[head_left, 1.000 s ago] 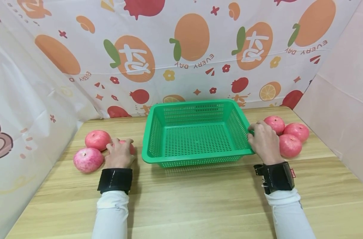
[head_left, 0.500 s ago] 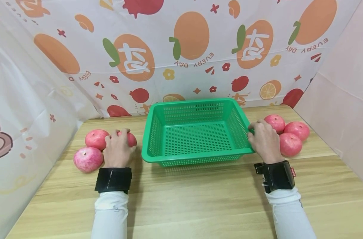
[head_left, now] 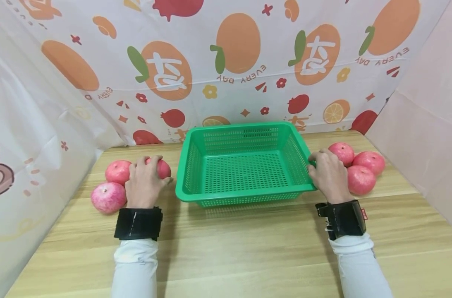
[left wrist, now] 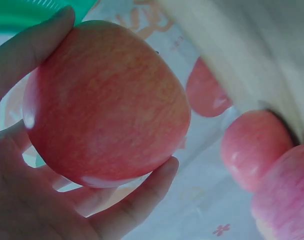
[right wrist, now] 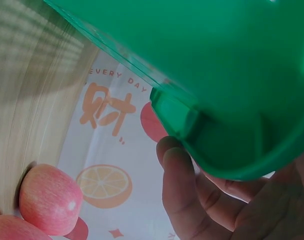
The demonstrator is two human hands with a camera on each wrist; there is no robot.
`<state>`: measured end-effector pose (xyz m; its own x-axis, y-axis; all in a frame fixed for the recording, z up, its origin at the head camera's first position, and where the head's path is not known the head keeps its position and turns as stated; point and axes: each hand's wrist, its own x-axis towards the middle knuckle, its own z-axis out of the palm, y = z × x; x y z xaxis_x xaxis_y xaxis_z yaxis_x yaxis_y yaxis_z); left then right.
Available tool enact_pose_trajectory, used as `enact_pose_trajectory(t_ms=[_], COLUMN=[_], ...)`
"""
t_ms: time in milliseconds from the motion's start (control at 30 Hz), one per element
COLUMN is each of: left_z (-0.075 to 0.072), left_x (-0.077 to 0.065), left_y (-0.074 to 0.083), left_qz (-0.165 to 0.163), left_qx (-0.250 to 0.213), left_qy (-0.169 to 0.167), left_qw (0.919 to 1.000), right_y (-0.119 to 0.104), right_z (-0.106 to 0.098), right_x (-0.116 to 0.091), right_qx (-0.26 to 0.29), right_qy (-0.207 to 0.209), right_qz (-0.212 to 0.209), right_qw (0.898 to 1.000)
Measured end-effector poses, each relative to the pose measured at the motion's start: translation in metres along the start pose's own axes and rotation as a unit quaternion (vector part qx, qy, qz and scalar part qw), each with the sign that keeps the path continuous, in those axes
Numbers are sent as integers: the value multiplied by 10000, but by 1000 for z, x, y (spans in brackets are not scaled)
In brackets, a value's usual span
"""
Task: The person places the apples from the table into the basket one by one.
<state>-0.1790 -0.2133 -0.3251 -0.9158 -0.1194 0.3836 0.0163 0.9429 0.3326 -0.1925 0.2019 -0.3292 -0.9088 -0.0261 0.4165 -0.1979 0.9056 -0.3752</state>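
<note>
A red apple (left wrist: 107,105) sits in my left hand (head_left: 143,186), with fingers and thumb spread round its sides. In the head view that apple shows partly behind the fingers, left of the green plastic basket (head_left: 244,193). My right hand (head_left: 330,176) grips the basket's right rim, and in the right wrist view its fingers curl up under the rim (right wrist: 232,172). Beside my left hand lie a red apple (head_left: 118,172) and a paler pink-streaked apple (head_left: 108,198). Nothing lies inside the basket.
Right of my right hand, three red apples rest close together: a back apple (head_left: 342,154), an outer apple (head_left: 369,162) and a front apple (head_left: 361,180). The wooden table (head_left: 240,252) meets a fruit-printed curtain (head_left: 244,99) behind the basket.
My left hand has closed round the apple and raised it, shifting it a little away from me. My right hand and the basket have stayed put.
</note>
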Motion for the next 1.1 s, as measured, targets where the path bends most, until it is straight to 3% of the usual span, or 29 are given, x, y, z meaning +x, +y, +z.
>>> enact_pose_trajectory(t_ms=[333,533,767,933,1100], left_z=[-21,-28,-37,-39,-37], left_x=[16,27,35,43,48], left_y=[25,42,50,61,72], left_qz=[520,1068,1301,1351,1241], left_qx=[-33,163,-11,-77,-83], left_qy=[482,381,313,319,-25], left_qw=[9975,9934,9910,9903,9922], right_y=[0,1,0,0,0], right_z=[0,-2,1,1,-1], right_x=[1,2,2,2,2], right_qx=[43,23,-25,-35,-49], right_qy=[-69,-61,50,38,-5], right_qz=[38,76,3,47,44], right_qw=[10000,9999,10000,10000,10000])
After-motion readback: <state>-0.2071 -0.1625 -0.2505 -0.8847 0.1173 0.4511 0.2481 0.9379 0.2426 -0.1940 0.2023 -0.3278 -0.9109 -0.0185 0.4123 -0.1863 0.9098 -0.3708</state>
